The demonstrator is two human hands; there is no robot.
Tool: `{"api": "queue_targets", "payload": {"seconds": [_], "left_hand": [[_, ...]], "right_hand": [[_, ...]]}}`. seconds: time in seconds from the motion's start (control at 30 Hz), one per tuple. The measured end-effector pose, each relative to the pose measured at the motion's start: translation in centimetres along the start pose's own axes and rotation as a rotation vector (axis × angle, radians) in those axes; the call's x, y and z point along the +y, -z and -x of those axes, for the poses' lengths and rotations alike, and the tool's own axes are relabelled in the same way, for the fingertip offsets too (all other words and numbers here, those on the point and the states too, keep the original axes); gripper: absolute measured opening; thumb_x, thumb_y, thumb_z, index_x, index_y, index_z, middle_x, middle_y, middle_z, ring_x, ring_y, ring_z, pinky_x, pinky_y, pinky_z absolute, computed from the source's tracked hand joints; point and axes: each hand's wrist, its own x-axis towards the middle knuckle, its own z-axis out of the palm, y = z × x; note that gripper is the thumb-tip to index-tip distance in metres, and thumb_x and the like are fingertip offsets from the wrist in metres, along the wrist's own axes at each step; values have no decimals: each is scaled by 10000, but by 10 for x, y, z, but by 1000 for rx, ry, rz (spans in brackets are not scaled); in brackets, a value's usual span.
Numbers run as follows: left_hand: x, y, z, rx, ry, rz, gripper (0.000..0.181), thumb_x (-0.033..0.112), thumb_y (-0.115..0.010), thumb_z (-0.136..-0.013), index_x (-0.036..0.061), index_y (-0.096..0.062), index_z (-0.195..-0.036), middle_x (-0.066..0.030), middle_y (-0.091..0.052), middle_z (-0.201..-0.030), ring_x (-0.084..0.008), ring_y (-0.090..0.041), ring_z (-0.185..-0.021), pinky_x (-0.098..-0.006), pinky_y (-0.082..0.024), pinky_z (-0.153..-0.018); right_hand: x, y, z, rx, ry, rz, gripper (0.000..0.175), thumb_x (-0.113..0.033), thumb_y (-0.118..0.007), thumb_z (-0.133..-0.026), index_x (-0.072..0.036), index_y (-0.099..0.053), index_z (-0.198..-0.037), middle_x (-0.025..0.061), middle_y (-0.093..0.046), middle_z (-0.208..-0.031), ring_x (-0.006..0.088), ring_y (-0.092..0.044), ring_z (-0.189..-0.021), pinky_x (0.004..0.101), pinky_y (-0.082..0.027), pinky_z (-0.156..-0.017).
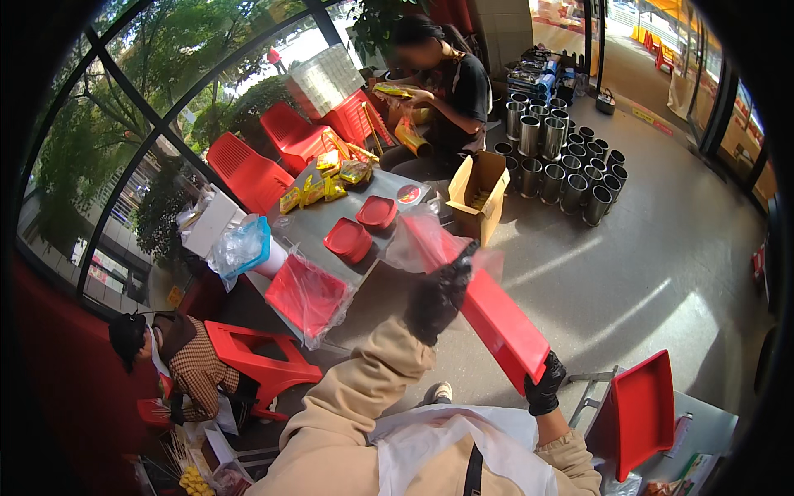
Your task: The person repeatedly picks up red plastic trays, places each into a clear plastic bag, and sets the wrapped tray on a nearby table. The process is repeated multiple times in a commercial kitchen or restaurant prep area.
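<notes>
A long red plastic tray [505,328] slants in front of me, its far end inside a clear plastic bag [409,245]. My left hand [437,301], in a black glove, grips the bag where it lies around the tray. At the tray's near end, my right hand [546,384], gloved the same way, holds the rim. Another red tray in clear plastic [310,294] lies on the near corner of the metal table [304,232]. Farther along that table are two stacks of square red plates [348,240] and several yellow packets [329,183].
A seated person [456,93] handles a yellow packet beside an open cardboard box [481,195]. Several metal cylinders [552,139] stand on the floor. At lower left, another person [192,353] bends near a red stool [267,359]. A red tray [645,412] rests on the right-hand table [707,421].
</notes>
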Motion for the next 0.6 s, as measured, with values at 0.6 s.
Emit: {"api": "queue_targets", "payload": {"seconds": [0.6], "left_hand": [[-5,66,85,9,27,-258,660,42,-589,-701,197,-376,-1306,-69,-419,-663,-240,-475,-508,-344,-407,-446]], "right_hand": [[-65,-134,-45,302,-740,-957,388,-261,-580,-833,-31,-483,-1131,51,-539,-1047,157,-509,-926,301,-397,-839]]}}
